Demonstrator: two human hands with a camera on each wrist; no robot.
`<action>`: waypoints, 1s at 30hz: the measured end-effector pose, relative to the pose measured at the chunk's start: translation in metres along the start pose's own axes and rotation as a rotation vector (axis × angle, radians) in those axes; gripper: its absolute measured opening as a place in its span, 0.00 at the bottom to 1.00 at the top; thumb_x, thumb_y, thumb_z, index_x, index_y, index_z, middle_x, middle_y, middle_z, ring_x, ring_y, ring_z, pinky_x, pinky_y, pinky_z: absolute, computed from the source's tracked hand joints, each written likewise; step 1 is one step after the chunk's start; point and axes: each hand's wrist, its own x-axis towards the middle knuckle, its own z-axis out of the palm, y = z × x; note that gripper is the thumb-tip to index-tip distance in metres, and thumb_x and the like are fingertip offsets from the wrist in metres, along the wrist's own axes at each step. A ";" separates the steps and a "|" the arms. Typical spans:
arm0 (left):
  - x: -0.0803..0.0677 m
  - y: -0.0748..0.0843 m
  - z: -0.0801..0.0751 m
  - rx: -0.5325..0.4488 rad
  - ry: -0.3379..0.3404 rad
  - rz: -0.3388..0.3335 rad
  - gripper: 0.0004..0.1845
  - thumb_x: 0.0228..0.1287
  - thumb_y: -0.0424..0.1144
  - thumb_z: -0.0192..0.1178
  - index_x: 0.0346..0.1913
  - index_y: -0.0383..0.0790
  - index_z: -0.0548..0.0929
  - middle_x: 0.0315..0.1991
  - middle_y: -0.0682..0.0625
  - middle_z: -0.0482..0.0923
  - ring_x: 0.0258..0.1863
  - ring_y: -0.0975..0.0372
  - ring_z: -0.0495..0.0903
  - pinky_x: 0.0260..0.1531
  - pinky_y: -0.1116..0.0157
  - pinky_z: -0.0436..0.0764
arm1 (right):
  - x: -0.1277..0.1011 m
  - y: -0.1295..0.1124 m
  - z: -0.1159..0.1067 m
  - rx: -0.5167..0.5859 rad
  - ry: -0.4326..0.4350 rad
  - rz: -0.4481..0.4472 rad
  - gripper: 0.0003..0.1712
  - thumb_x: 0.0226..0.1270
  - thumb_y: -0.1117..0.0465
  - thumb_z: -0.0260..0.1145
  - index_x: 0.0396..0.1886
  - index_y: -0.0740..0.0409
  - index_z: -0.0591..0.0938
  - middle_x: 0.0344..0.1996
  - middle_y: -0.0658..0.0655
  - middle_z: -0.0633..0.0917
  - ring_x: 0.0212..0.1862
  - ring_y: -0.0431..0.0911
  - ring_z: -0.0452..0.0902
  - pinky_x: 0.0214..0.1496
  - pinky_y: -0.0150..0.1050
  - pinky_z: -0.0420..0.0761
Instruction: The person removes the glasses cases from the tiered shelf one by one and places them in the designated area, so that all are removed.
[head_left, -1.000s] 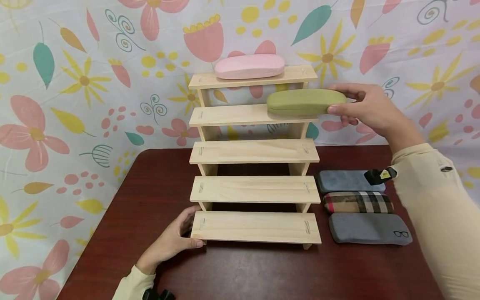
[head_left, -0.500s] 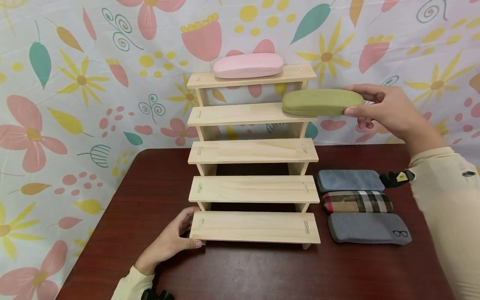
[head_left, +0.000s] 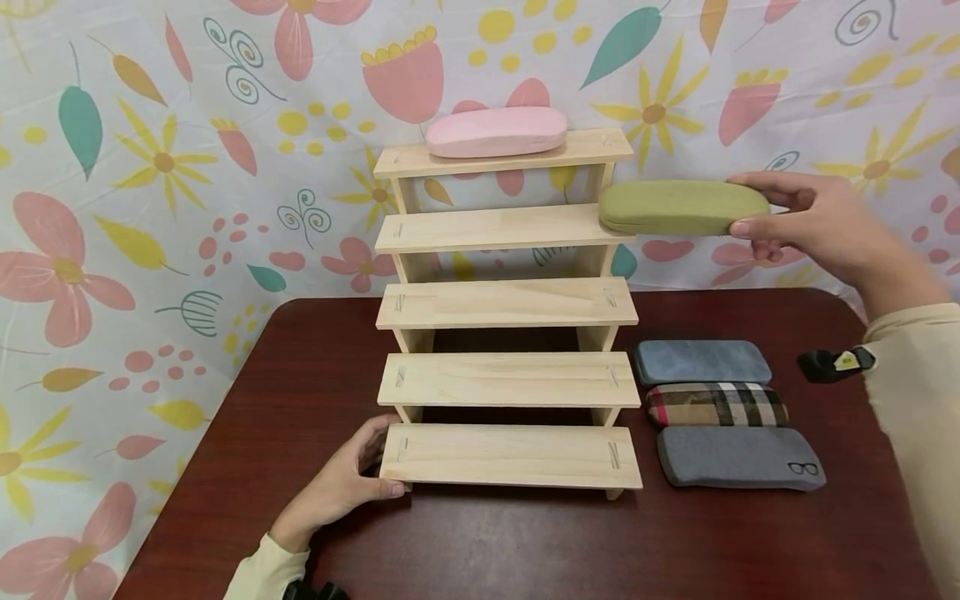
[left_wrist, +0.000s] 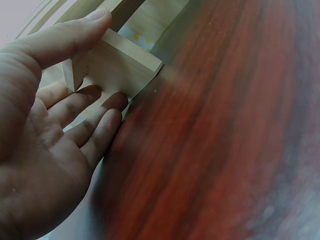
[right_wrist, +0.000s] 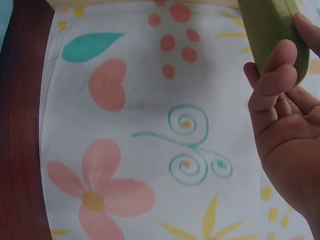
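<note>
My right hand point(head_left: 821, 221) pinches the right end of a green glasses case point(head_left: 682, 207) between thumb and fingers. The case's left end overlaps the right end of the second shelf from the top in the head view; whether it touches is unclear. In the right wrist view the green case point(right_wrist: 275, 35) shows at the upper right. My left hand point(head_left: 341, 483) holds the left end of the bottom step of a wooden stepped stand point(head_left: 510, 454), thumb at the front. In the left wrist view its fingers point(left_wrist: 107, 127) lie against the stand's side panel point(left_wrist: 117, 67).
A pink glasses case point(head_left: 497, 132) lies on the top shelf. Right of the stand, a blue case point(head_left: 701, 362), a plaid case point(head_left: 716, 405) and a grey case point(head_left: 738, 457) lie in a column on the dark table point(head_left: 510, 550). A floral cloth point(head_left: 225, 208) hangs behind.
My right hand has drawn the green glasses case to the right, from well over the second shelf until most of it sticks out past the shelf's end. The left hand stays put.
</note>
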 end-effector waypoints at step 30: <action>0.000 -0.002 0.001 0.014 -0.003 0.003 0.39 0.50 0.32 0.72 0.65 0.48 0.64 0.60 0.46 0.68 0.58 0.51 0.67 0.56 0.65 0.64 | -0.028 0.119 -0.015 -0.538 -0.130 0.240 0.41 0.56 0.42 0.69 0.66 0.54 0.68 0.53 0.59 0.76 0.41 0.51 0.76 0.38 0.36 0.74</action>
